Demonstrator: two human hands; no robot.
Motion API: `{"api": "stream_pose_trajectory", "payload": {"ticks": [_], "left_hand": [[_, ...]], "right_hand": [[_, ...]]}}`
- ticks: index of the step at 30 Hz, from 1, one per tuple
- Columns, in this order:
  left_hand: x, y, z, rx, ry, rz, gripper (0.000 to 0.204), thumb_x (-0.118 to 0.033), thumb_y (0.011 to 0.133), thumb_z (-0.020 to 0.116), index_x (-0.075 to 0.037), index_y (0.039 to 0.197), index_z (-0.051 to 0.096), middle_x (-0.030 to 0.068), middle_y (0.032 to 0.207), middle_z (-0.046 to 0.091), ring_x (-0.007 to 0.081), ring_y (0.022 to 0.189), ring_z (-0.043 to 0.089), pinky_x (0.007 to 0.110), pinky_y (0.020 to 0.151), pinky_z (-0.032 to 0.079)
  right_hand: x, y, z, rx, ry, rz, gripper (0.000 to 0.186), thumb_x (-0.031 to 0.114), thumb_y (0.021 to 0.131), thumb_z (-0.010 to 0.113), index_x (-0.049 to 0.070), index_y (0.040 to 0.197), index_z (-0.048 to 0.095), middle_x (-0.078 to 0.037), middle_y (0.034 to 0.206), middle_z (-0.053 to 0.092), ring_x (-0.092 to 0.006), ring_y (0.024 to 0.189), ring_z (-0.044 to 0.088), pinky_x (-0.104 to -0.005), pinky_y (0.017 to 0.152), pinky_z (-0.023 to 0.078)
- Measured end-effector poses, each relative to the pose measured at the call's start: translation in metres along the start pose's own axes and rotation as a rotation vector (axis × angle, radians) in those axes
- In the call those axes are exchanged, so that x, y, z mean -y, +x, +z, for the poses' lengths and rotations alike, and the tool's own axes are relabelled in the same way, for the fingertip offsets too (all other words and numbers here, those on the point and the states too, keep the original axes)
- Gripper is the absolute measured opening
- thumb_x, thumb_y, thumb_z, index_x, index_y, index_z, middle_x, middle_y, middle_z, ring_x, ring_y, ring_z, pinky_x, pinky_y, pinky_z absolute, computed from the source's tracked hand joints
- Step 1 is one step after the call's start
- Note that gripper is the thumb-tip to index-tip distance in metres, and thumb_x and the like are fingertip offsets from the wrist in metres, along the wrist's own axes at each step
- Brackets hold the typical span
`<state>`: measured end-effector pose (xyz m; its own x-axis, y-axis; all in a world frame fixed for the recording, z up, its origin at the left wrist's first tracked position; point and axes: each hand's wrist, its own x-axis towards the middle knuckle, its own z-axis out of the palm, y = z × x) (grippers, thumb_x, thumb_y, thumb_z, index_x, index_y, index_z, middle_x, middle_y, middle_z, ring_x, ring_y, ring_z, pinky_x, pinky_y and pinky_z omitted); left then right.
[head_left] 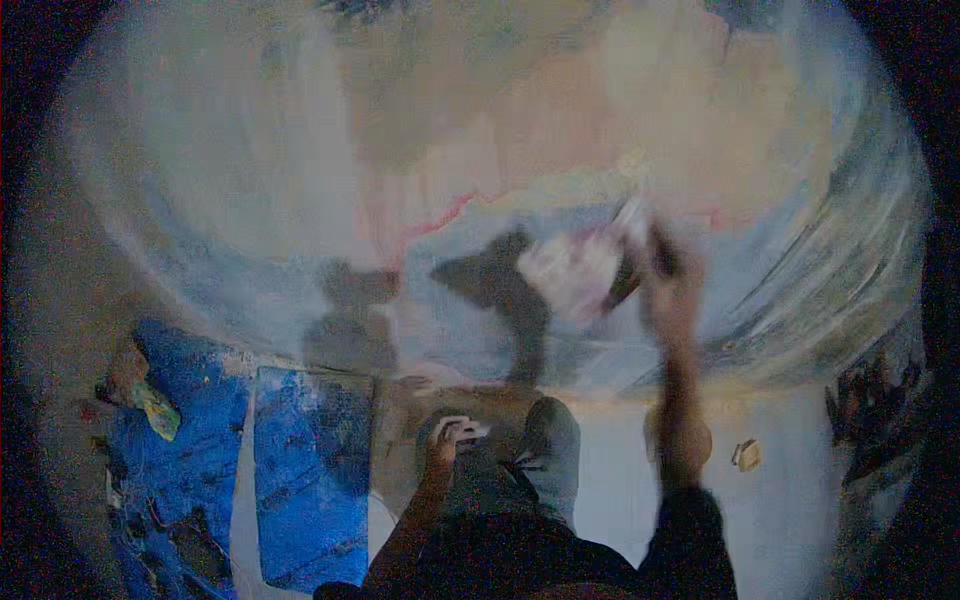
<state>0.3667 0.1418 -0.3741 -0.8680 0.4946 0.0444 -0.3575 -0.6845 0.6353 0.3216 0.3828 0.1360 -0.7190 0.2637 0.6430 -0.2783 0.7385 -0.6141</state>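
A large painted surface [580, 90] in muted pinks, yellows, pale blues and greys fills the upper view. My right hand [670, 295] is raised over it, blurred by motion, gripping what looks like a painting tool [630, 225] with a pale, streaked end; I cannot make out its exact kind. Beside it is a bright white-and-mauve patch [570, 265] of paint, and shadows fall to the left. My left hand [445, 440] is low by my legs, its fingers curled round a small pale object [470, 430] too small to name.
Paint-stained blue sheets [310, 470] lie at the lower left with a yellowish scrap [160, 418] on them. A pale sheet [750, 520] covers the lower right, with a small tan block [747, 455]. Dark clutter [870, 410] stands at the right edge.
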Motion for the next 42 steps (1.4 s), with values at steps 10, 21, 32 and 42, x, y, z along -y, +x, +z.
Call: {"api": "stream_pose_trajectory", "payload": {"ticks": [10, 21, 32, 42], "left_hand": [[-0.030, 0.035, 0.062, -0.349, 0.304, -0.073, 0.052, -0.033, 0.091, 0.059, 0.000, 0.128, 0.047, 0.0189, 0.125, 0.053, 0.0309, 0.109, 0.056, 0.044, 0.089, 0.049], [-0.091, 0.038, 0.109, -0.341, 0.657, -0.268, 0.053, -0.034, 0.084, 0.069, 0.002, 0.120, 0.054, 0.0122, 0.104, 0.062, 0.0218, 0.094, 0.060, 0.034, 0.085, 0.046], [-0.194, 0.195, 0.273, -0.199, 0.932, 0.704, 0.030, -0.011, 0.086, 0.065, 0.004, 0.108, 0.054, 0.0176, 0.099, 0.064, 0.0231, 0.086, 0.062, 0.035, 0.076, 0.049], [-0.237, 0.227, 0.346, -0.230, 0.703, 0.831, 0.026, -0.010, 0.087, 0.063, 0.006, 0.105, 0.053, 0.0127, 0.096, 0.064, 0.0183, 0.084, 0.061, 0.033, 0.076, 0.048]], "right_hand": [[-0.117, -0.286, 0.173, -0.082, 0.653, 0.852, 0.030, 0.026, 0.082, 0.074, 0.004, 0.098, 0.060, -0.002, 0.089, 0.059, -0.0114, 0.082, 0.051, -0.0288, 0.074, 0.043], [-0.126, -0.296, 0.155, 0.383, 0.515, 0.958, 0.033, 0.028, 0.092, 0.064, 0.001, 0.111, 0.059, -0.004, 0.076, 0.062, -0.0158, 0.073, 0.060, -0.0314, 0.072, 0.048], [-0.075, -0.080, 0.099, 0.058, 0.256, 0.426, 0.043, 0.039, 0.092, 0.057, -0.003, 0.096, 0.065, -0.017, 0.084, 0.068, -0.0216, 0.077, 0.062, -0.0371, 0.074, 0.047], [-0.065, 0.014, 0.090, -0.022, 0.265, 0.220, 0.049, 0.042, 0.092, 0.055, -0.004, 0.077, 0.066, -0.021, 0.064, 0.061, -0.0248, 0.058, 0.060, -0.0409, 0.060, 0.045]]}}
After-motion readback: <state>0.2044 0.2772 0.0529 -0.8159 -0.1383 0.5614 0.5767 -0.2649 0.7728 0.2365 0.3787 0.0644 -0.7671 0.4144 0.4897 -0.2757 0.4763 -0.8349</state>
